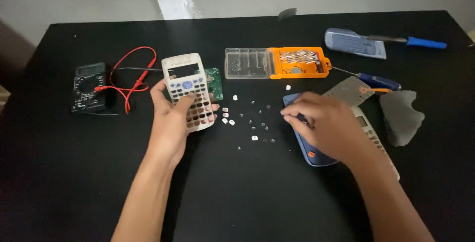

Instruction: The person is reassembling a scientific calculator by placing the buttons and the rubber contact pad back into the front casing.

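Near the counter's [237, 197] middle, our left hand [170, 123] is clamped on a white calculator shell [190, 91], thumb across its empty key holes. Our right hand [324, 123] rests on a blue back cover [309, 148], fingers pinched together. Loose keys [247, 121] lie scattered between both hands.

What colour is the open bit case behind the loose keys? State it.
Orange tray with a clear lid, the bit case shows best in the head view.
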